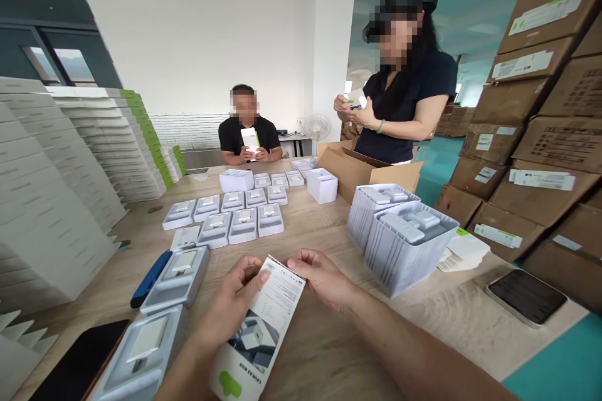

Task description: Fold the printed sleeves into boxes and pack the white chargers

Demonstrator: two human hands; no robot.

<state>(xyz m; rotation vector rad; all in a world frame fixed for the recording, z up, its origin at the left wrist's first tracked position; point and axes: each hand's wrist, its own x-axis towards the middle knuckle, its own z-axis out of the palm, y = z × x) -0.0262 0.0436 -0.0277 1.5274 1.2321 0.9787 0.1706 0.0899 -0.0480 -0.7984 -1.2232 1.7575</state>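
Between my two hands is a flat white printed carton point(263, 326) with a product photo and a green patch, its far end turned away from me. My left hand point(242, 291) grips the carton's left edge near that end, thumb on the printed face. The fingers of my right hand point(322, 276) are closed on the far right corner. To the left lie white moulded trays point(176, 279), each with a small white device in it. More such trays point(232, 222) stand in rows ahead of my hands.
Tall stacks of nested trays point(404, 257) stand at right, near a phone point(527, 296). Flat white cartons point(42, 200) pile up at left, beside a dark phone point(79, 357) and a blue object point(151, 279). Two people work across the table point(324, 338), by an open cardboard box point(348, 172).
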